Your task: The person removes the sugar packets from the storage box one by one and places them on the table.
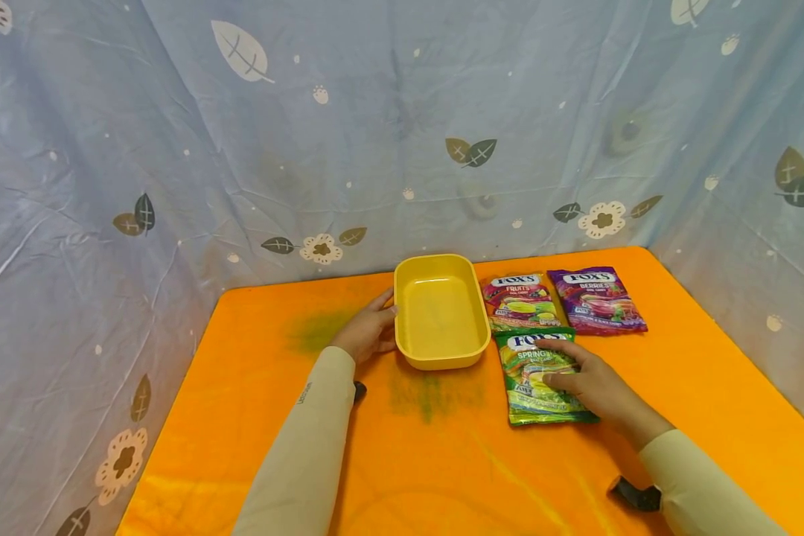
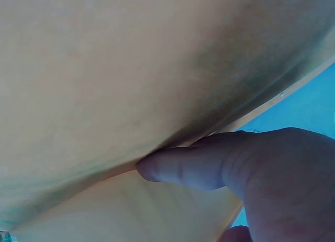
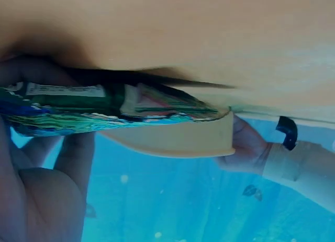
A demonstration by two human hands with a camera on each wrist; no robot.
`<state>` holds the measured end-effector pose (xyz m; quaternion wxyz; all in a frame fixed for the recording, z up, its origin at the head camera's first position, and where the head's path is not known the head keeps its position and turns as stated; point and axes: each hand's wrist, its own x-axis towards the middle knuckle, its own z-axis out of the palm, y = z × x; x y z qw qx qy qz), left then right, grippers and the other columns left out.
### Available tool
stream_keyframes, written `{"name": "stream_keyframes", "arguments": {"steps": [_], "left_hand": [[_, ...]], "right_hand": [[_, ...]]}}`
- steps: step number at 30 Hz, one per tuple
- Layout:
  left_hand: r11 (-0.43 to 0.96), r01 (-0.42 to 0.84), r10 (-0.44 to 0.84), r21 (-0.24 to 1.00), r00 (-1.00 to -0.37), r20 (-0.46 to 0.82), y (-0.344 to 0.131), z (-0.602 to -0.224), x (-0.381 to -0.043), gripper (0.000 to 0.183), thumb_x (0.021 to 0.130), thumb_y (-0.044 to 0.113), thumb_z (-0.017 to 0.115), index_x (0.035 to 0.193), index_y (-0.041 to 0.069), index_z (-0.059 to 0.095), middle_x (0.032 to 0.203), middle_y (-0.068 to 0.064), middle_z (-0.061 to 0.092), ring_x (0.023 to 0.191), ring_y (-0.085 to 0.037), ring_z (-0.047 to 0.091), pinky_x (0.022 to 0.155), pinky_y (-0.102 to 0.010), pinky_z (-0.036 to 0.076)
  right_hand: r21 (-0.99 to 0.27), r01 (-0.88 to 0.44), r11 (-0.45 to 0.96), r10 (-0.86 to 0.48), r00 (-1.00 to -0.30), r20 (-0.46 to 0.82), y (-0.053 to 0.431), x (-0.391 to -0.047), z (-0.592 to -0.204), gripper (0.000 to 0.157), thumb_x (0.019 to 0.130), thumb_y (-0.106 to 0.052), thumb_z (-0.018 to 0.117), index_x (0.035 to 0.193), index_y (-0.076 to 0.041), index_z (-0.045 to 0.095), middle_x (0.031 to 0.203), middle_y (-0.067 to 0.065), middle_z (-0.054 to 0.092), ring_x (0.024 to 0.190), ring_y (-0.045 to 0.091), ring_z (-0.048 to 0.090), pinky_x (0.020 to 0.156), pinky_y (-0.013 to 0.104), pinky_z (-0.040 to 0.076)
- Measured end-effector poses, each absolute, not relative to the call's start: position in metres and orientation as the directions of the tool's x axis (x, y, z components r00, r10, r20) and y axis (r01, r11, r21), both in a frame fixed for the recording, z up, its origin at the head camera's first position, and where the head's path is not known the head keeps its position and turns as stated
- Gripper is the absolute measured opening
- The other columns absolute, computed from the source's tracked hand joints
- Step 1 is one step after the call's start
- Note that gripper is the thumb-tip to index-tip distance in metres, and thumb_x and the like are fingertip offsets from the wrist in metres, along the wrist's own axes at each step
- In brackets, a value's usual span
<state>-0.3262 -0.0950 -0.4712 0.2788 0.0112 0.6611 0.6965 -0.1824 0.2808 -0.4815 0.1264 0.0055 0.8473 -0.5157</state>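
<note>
A yellow plastic tray [image 1: 479,316] with rounded corners stands on the orange table cover. Against its left side rests my left hand [image 1: 368,331], some fingertips hidden by the wall. In the left wrist view the left thumb [image 2: 183,166] touches the tray's side [image 2: 172,205]. My right hand [image 1: 596,383] grips the right part of a green FOX'S candy bag [image 1: 532,406]. In the right wrist view this green bag [image 3: 157,103] lies between digits of the right hand [image 3: 47,195], just off the table, its shadow beside it.
A red FOX'S Fruits candy bag [image 1: 519,301] lies right of the tray, partly overlapped by the green one. Farther right is a purple FOX'S Berries bag [image 1: 596,301]. Patterned blue-grey curtains [image 1: 402,149] enclose the table [image 1: 254,447] at the back and sides.
</note>
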Motion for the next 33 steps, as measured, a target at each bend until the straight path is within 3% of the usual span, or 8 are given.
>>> {"name": "stream_keyframes", "arguments": {"steps": [9, 14, 19, 26, 29, 33], "left_hand": [[0.028, -0.352, 0.438, 0.936, -0.837, -0.328, -0.096, -0.473, -0.327, 0.063, 0.1, 0.035, 0.051, 0.153, 0.037, 0.017, 0.143, -0.009, 0.045, 0.122, -0.029, 0.05, 0.088, -0.046, 0.048], [0.037, -0.347, 0.415, 0.937, -0.848, -0.33, -0.098, -0.474, -0.33, 0.064, 0.099, 0.035, 0.052, 0.153, 0.036, 0.018, 0.143, -0.009, 0.045, 0.12, -0.028, 0.051, 0.087, -0.047, 0.049], [0.025, -0.34, 0.394, 0.94, -0.861, -0.322, -0.102, -0.481, -0.335, 0.064, 0.098, 0.036, 0.055, 0.152, 0.036, 0.022, 0.139, -0.007, 0.049, 0.117, -0.026, 0.054, 0.084, -0.045, 0.051], [0.012, -0.327, 0.356, 0.945, -0.882, -0.31, -0.106, -0.49, -0.335, 0.061, 0.098, 0.034, 0.055, 0.152, 0.027, 0.028, 0.138, -0.008, 0.05, 0.114, -0.027, 0.057, 0.083, -0.044, 0.052], [0.059, -0.317, 0.34, 0.947, -0.885, -0.318, -0.105, -0.49, -0.334, 0.063, 0.097, 0.038, 0.055, 0.152, 0.021, 0.029, 0.138, -0.01, 0.05, 0.112, -0.026, 0.058, 0.081, -0.042, 0.053], [0.203, -0.239, 0.281, 0.95, -0.915, -0.29, -0.104, -0.486, -0.334, 0.055, 0.098, 0.044, 0.051, 0.145, 0.016, 0.044, 0.13, -0.007, 0.055, 0.103, -0.027, 0.061, 0.078, -0.041, 0.054]], "right_hand": [[-0.809, 0.002, 0.588, -0.095, -0.993, -0.071, 0.275, -0.183, -0.482, 0.052, 0.094, -0.032, 0.063, 0.141, -0.015, 0.049, 0.136, 0.024, 0.042, 0.104, 0.032, 0.045, 0.087, 0.047, 0.04], [-0.743, -0.009, 0.669, -0.084, -0.994, -0.064, 0.27, -0.186, -0.48, 0.053, 0.093, -0.033, 0.064, 0.14, -0.013, 0.05, 0.124, 0.029, 0.038, 0.104, 0.035, 0.037, 0.079, 0.045, 0.038], [-0.71, 0.021, 0.704, -0.075, -0.992, -0.104, 0.267, -0.188, -0.475, 0.054, 0.092, -0.039, 0.063, 0.138, -0.012, 0.052, 0.12, 0.027, 0.036, 0.105, 0.038, 0.036, 0.08, 0.051, 0.04], [-0.709, 0.017, 0.705, -0.069, -0.993, -0.092, 0.275, -0.192, -0.474, 0.055, 0.094, -0.043, 0.058, 0.136, -0.007, 0.052, 0.134, 0.032, 0.03, 0.112, 0.047, 0.041, 0.083, 0.06, 0.043], [-0.752, 0.024, 0.659, -0.052, -0.996, -0.078, 0.282, -0.195, -0.474, 0.06, 0.096, -0.043, 0.056, 0.14, -0.005, 0.045, 0.14, 0.031, 0.027, 0.12, 0.052, 0.037, 0.088, 0.062, 0.042], [-0.798, 0.036, 0.601, 0.002, -0.999, -0.044, 0.29, -0.199, -0.47, 0.067, 0.096, -0.048, 0.051, 0.146, -0.006, 0.036, 0.142, 0.028, 0.032, 0.117, 0.05, 0.043, 0.086, 0.058, 0.045]]}}
